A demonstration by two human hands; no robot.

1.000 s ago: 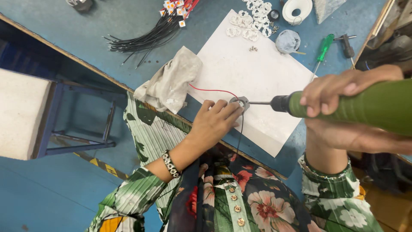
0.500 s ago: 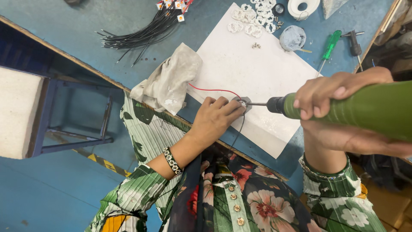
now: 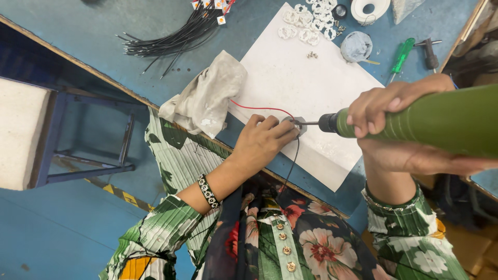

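My left hand (image 3: 262, 145) pinches the small round metal part (image 3: 293, 124) on the white sheet (image 3: 306, 93), my right hand (image 3: 394, 111) wraps tight around the green power screwdriver (image 3: 441, 122) coming from 3 o'clock, so I should keep it straight and push gently.

Green floral sleeves (image 3: 171, 236), beaded black-and-white bracelet (image 3: 208, 191), buttoned floral front (image 3: 282, 238)

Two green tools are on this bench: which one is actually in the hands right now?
The big olive-green power driver, gripped by the right hand, its bit at the small part the left hand pins down. The small bright-green screwdriver lies untouched.
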